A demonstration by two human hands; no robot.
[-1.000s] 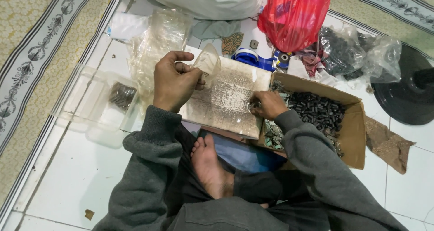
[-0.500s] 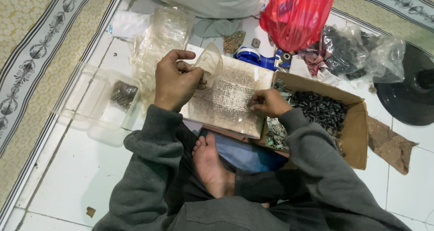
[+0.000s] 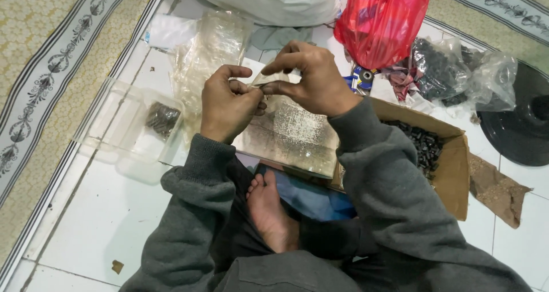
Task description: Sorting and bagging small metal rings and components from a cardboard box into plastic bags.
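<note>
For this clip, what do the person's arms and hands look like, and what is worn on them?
Both arms are covered by long sleeves of a dark grey sweatshirt, with ribbed cuffs ending at the wrists. The left hand and right hand are bare: no gloves, and no rings, watch or bracelets are visible. The fabric looks thick and creased at the elbows.

sleeves (image 3: 377,172): grey sweatshirt, ribbed cuffs at both wrists | trousers (image 3: 240,240): dark | foot (image 3: 269,212): bare | hands: bare, no gloves
</note>
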